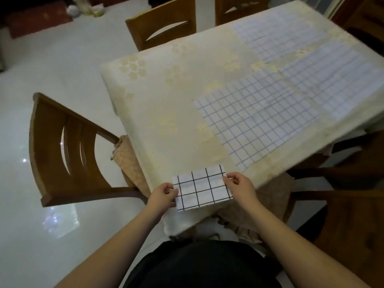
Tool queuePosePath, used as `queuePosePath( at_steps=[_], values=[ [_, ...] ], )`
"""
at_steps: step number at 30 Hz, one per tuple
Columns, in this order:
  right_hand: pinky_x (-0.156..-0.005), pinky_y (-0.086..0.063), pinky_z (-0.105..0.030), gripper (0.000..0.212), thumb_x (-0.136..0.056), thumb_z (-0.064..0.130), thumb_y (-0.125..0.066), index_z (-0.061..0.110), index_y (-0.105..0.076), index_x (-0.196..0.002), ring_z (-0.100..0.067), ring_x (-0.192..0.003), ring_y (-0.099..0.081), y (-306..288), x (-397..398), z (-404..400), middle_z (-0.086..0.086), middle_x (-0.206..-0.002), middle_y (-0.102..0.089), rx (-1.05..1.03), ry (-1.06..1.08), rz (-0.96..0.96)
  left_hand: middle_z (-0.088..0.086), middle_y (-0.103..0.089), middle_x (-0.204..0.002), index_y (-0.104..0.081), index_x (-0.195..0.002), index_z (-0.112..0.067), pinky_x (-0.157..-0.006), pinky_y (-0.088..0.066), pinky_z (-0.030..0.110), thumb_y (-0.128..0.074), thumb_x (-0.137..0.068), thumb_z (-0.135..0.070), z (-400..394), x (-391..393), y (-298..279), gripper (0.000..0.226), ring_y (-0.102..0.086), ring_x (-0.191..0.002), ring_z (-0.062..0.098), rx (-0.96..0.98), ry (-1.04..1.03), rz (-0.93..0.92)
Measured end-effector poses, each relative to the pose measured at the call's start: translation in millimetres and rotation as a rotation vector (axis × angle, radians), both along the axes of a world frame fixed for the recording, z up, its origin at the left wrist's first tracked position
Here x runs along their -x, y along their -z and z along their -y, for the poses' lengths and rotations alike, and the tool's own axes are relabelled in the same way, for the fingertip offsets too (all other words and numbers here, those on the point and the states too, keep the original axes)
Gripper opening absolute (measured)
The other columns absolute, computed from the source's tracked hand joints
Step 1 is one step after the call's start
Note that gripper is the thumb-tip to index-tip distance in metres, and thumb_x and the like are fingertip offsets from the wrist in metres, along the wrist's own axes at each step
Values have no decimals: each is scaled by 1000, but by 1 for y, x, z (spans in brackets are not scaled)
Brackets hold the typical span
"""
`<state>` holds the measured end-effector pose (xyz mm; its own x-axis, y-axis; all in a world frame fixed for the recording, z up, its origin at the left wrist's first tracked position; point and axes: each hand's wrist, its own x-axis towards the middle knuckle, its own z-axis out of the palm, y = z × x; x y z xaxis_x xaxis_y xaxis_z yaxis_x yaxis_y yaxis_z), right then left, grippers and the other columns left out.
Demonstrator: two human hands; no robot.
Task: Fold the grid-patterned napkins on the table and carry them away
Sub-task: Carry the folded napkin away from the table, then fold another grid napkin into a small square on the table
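Folded napkin [202, 187]: between both hands, at the counter [166, 104] near edge
Left hand [164, 194]: pinches its left edge
Right hand [239, 185]: pinches its right edge

Left half of the table [158, 96] is bare cloth; three flat napkins [255, 123] cover the right, chairs [68, 146] crowd the edges.

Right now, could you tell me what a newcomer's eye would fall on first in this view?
First, the small folded napkin with bold black grid lines at the table's near edge, pinched by the left hand and right hand. Next, three unfolded napkins lying flat further along the cream tablecloth, the nearest clearest. A wooden chair stands left.
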<state>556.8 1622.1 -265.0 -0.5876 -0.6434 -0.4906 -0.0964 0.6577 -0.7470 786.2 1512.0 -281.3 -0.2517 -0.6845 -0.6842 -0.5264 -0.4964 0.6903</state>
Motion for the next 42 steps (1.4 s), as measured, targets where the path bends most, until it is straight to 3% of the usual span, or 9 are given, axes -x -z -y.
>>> queuePosePath(
  at_steps=[7, 11, 15, 19, 23, 27, 31, 35, 42],
  values=[
    [-72, -42, -27, 26, -93, 34, -62, 13, -65, -109, -17, -84, -60, 16, -12, 33, 1, -88, -65, -106, -122, -191, 7, -65, -81, -60, -92, -9, -51, -49, 17, -64, -92, -13, 1, -19, 15, 6, -63, -69, 16, 14, -15, 27],
    [-73, -41, -27, 26, -94, 34, -62, 13, -65, -109, -17, -85, -59, 18, -12, 37, 0, -90, -65, -159, -155, -249, 9, -68, -81, -61, -87, -13, -69, -59, 36, -67, -88, -17, 2, -20, 24, 8, -65, -73, 21, 39, 68, 61],
    [-74, -41, -26, 27, -94, 36, -60, 14, -65, -110, -15, -85, -57, 23, -8, 33, 2, -90, -63, -208, -172, -295, 5, -65, -75, -60, -86, -14, -54, -54, 27, -66, -89, -16, 6, -13, 22, 8, -63, -61, 16, 49, 146, 80],
    [-77, -45, -27, 25, -93, 34, -62, 15, -65, -109, -16, -88, -60, 31, 0, 28, 4, -93, -65, -201, -179, -305, 2, -65, -66, -56, -77, -16, -57, -57, 34, -68, -88, -32, 5, -8, 22, 22, -67, -61, 20, 102, 193, 171],
    [-81, -51, -31, 26, -97, 31, -55, 16, -61, -118, -14, -94, -58, 32, 5, 29, 0, -107, -63, -123, -160, -425, -3, -53, -68, -49, -76, -19, -53, -35, 27, -56, -92, -43, 5, -12, 23, 31, -48, -60, 13, 575, 489, 435],
    [-96, -41, -33, 33, -98, 28, -49, 15, -57, -127, -20, -111, -54, 37, -1, 31, -4, -123, -60, -18, -354, -543, 3, -61, -101, -60, -104, -17, -78, -45, 34, -63, -84, -39, -1, -13, 47, 30, -61, -90, 23, 1191, 688, 351],
    [-113, -28, -39, 58, -93, 42, -33, 13, -45, -143, -25, -136, -43, 55, -20, 32, -7, -146, -48, -2, -754, -743, 8, -31, -157, -35, -150, -12, -115, -21, 41, -44, -94, -53, -9, -1, 58, 69, -27, -145, 23, 1136, 923, 379],
    [-119, -3, -35, 70, -93, 52, -32, 15, -28, -152, -21, -146, -25, 76, -27, 29, -4, -159, -28, -109, -1006, -786, 6, -18, -162, -21, -155, -12, -117, -12, 41, -34, -94, -63, -16, 3, 61, 80, -10, -149, 19, 941, 1042, 464],
    [-118, -1, -41, 75, -95, 62, -27, 22, -9, -156, -15, -150, 0, 83, 1, 27, -2, -164, -4, -125, -1085, -785, 8, -12, -163, -17, -156, -14, -118, -13, 43, -34, -90, -72, -17, 4, 58, 89, -11, -150, 24, 844, 1082, 519]
  ],
)
